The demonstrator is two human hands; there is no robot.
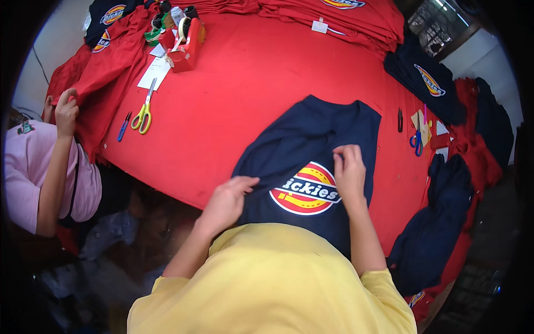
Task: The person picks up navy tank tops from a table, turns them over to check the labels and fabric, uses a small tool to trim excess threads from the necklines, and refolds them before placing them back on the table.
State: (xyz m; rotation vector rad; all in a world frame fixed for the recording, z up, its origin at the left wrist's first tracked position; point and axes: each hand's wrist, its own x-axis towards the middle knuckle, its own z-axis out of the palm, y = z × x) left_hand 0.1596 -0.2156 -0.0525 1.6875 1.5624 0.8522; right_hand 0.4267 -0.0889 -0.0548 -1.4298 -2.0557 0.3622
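Note:
A navy blue sweatshirt (311, 131) lies partly folded at the near edge of the red-covered table, right in front of me. On its chest is a printed emblem (305, 192) in red, yellow and white. My left hand (227, 201) is at the garment's left side, fingers closed on the cloth. Over the right part, just above the emblem, my right hand (350, 171) pinches the fabric between thumb and fingers. Folds run across the upper part of the sweatshirt, and its near end is hidden behind my yellow shirt.
Yellow-handled scissors (144, 114) and blue thread snips (124, 127) lie left, near a red tape dispenser (185, 47). Blue-handled scissors (416, 142) lie right. Piles of red garments (356, 22) and navy garments (439, 217) surround the table (222, 83). A co-worker's hand (67, 111) holds red cloth.

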